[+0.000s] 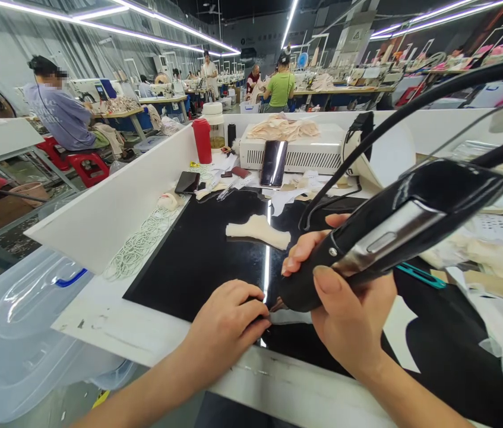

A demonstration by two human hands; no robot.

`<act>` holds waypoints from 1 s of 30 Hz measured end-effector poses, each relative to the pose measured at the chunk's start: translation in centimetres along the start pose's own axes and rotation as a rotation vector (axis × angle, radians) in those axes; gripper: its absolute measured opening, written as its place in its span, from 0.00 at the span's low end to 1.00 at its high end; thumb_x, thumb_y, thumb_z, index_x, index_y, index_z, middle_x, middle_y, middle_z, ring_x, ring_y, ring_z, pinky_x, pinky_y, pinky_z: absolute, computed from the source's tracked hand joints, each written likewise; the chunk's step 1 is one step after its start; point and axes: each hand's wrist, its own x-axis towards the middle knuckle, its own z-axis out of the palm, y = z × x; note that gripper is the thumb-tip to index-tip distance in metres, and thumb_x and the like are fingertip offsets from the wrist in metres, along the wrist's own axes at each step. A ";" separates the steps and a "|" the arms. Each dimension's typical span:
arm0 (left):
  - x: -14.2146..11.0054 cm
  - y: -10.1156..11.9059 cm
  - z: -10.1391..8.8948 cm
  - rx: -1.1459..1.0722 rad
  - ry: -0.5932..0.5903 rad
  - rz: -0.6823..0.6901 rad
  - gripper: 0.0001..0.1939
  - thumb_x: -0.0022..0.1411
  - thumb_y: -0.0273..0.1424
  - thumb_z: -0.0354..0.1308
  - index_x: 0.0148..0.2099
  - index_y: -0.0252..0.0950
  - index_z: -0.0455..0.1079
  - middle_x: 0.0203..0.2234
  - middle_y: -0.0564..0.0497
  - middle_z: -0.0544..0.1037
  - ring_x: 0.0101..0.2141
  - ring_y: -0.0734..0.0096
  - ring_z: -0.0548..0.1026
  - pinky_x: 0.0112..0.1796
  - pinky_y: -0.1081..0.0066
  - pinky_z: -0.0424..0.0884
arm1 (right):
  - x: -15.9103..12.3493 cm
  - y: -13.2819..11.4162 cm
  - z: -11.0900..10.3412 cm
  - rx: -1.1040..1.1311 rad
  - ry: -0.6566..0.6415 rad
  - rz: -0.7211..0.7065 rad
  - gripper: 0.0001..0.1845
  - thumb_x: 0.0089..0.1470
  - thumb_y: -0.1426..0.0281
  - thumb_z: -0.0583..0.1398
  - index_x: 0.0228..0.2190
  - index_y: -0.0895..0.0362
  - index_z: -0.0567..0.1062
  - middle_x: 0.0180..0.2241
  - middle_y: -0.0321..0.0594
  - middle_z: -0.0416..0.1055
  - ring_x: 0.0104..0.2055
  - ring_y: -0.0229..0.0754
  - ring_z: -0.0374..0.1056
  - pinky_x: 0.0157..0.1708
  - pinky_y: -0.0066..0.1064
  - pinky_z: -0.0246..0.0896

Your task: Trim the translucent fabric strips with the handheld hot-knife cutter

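My right hand is wrapped around a thick black corded handheld tool with a silver metal lever on its side. The tool slants down to the left, its narrow copper-coloured tip just beside the fingers of my left hand. Those fingers are bent and pressed together low over the shiny black mat; what they hold, if anything, is hidden. A pale strip shows under the tool's nose, between both hands. Farther back on the mat lies a cream-coloured cut fabric piece.
Tangled pale cord lies along the left side. Behind the mat are a phone, a red cup and a white vented box with fabric on top. A teal cutter and scraps lie right. People sit at sewing machines beyond.
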 end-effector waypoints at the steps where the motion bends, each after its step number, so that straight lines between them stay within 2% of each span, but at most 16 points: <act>1: -0.1 0.0 0.0 0.004 0.002 0.011 0.05 0.72 0.29 0.60 0.42 0.38 0.77 0.46 0.49 0.79 0.46 0.65 0.77 0.50 0.62 0.75 | 0.0 0.0 0.0 -0.003 -0.001 0.001 0.26 0.54 0.59 0.72 0.49 0.47 0.68 0.33 0.31 0.72 0.26 0.38 0.68 0.26 0.33 0.68; 4: -0.2 0.0 -0.1 0.023 0.006 0.052 0.06 0.73 0.29 0.58 0.42 0.37 0.77 0.46 0.48 0.79 0.45 0.64 0.77 0.50 0.61 0.76 | -0.1 0.0 0.0 -0.012 -0.006 0.002 0.26 0.54 0.59 0.71 0.50 0.47 0.68 0.33 0.32 0.72 0.26 0.38 0.68 0.25 0.33 0.69; 10: -0.7 0.1 -0.2 0.080 0.018 0.104 0.07 0.74 0.29 0.57 0.44 0.37 0.77 0.46 0.48 0.80 0.46 0.63 0.78 0.56 0.54 0.74 | -0.5 0.0 -0.2 0.008 -0.028 -0.003 0.25 0.55 0.61 0.71 0.50 0.48 0.68 0.34 0.33 0.73 0.27 0.38 0.69 0.24 0.32 0.68; 20: -1.2 0.0 -0.6 0.069 0.000 0.094 0.09 0.75 0.31 0.55 0.46 0.39 0.78 0.48 0.49 0.81 0.50 0.61 0.78 0.59 0.50 0.72 | -1.0 -0.5 -1.1 0.019 -0.052 -0.029 0.24 0.57 0.63 0.70 0.51 0.48 0.69 0.33 0.34 0.73 0.26 0.39 0.69 0.24 0.33 0.69; 30: -2.5 0.1 -0.7 0.152 0.049 0.147 0.10 0.75 0.34 0.55 0.50 0.43 0.78 0.47 0.50 0.82 0.51 0.58 0.79 0.56 0.46 0.75 | -0.9 -0.4 -0.9 0.027 -0.045 -0.065 0.23 0.56 0.64 0.71 0.51 0.49 0.71 0.33 0.35 0.74 0.29 0.41 0.70 0.27 0.34 0.68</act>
